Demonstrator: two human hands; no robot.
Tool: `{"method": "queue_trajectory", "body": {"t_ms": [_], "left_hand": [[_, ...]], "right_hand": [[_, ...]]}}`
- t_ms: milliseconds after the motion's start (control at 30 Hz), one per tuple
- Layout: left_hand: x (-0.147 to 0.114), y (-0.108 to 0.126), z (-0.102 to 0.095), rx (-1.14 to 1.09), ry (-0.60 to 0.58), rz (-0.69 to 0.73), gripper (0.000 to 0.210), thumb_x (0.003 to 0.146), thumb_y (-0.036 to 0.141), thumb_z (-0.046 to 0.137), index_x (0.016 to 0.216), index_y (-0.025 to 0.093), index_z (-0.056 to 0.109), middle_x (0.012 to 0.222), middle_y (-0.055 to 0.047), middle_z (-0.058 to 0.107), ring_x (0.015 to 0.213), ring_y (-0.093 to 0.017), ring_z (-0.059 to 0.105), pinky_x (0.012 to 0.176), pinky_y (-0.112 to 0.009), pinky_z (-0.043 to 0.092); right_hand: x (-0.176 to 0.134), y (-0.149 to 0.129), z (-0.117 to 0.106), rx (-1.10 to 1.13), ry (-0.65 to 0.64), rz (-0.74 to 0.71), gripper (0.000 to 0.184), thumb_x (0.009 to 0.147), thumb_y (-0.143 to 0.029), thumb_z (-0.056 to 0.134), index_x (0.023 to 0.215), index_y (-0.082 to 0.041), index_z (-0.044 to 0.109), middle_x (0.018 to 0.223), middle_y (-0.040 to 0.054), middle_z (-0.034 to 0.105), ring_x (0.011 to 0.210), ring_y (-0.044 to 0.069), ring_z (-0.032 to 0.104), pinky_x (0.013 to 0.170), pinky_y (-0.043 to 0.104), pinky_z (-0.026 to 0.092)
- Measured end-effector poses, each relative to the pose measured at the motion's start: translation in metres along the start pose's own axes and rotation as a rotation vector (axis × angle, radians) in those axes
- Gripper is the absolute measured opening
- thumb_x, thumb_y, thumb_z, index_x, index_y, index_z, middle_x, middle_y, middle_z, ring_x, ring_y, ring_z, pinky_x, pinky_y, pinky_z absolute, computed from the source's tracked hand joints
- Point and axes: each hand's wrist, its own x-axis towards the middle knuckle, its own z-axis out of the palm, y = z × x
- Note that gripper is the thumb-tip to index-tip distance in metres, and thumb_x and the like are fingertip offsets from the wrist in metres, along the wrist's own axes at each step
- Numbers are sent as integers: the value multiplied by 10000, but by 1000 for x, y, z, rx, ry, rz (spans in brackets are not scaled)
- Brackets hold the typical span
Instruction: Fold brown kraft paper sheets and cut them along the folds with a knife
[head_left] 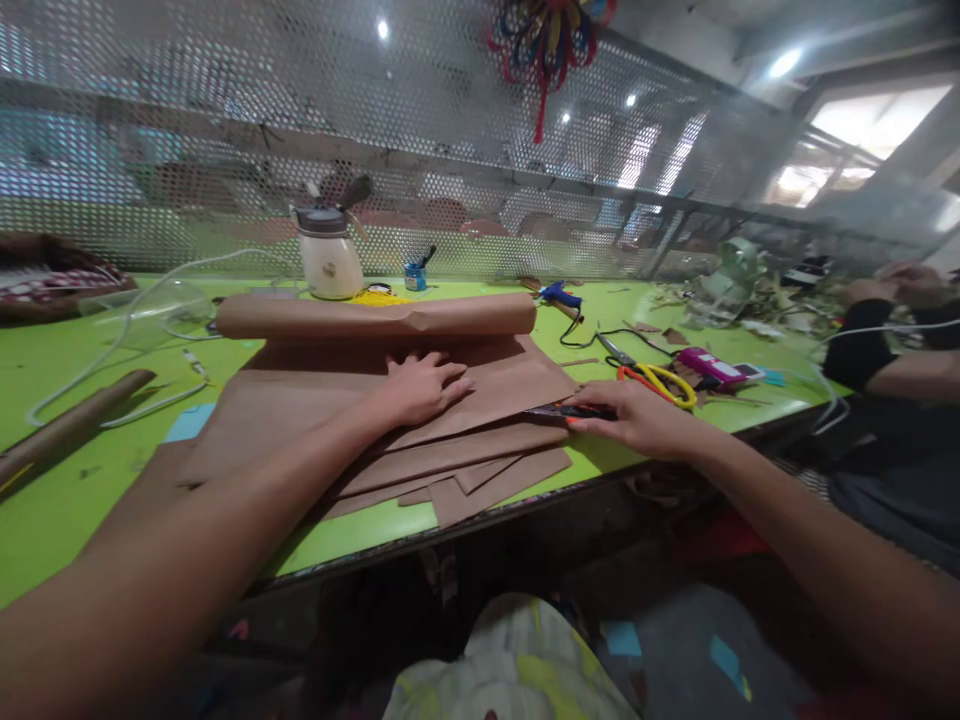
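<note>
Brown kraft paper (300,390) lies in layered sheets on the green table, with its far end curled into a roll (375,318). My left hand (424,388) presses flat on the top sheet, fingers spread, just in front of the roll. At the sheet's right edge, my right hand (630,415) is closed around a pair of scissors (559,410). The dark blades point left along the paper's edge; how far apart they are is hard to make out. Cut paper pieces (480,485) lie beneath, near the table's front edge.
Behind the roll stand a pitcher (330,255) and a small blue jar (415,276). A blue glue gun (561,295), yellow-handled scissors (667,385) and a magenta box (709,368) are on the right. A brown tube (75,420) lies left. Another person's arm (911,370) is far right.
</note>
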Motion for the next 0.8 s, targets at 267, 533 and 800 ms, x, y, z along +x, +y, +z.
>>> {"method": "queue_trajectory", "body": {"t_ms": [267, 533, 800], "left_hand": [[-3, 0, -1, -23, 1, 2, 648, 869, 707, 175, 1331, 376, 486, 1454, -67, 404, 1245, -431, 389, 945, -754, 217], [-4, 1, 0, -36, 3, -3, 656, 866, 712, 176, 1329, 370, 491, 1458, -70, 395, 1250, -434, 381, 946, -760, 208], [-5, 1, 0, -25, 4, 8, 657, 865, 714, 165, 1330, 376, 483, 1453, -64, 399, 1241, -420, 395, 942, -730, 252]], "right_hand": [[14, -16, 3, -36, -28, 12, 324, 869, -376, 539, 1038, -149, 698, 992, 93, 721, 878, 238, 648, 785, 332, 467], [6, -13, 5, -2, -36, 0, 350, 873, -392, 538, 1111, -177, 677, 1055, 91, 712, 938, 236, 641, 816, 328, 464], [25, -43, 12, -28, -65, -24, 305, 875, -342, 529, 1044, -150, 695, 983, 94, 716, 876, 223, 629, 765, 308, 445]]}}
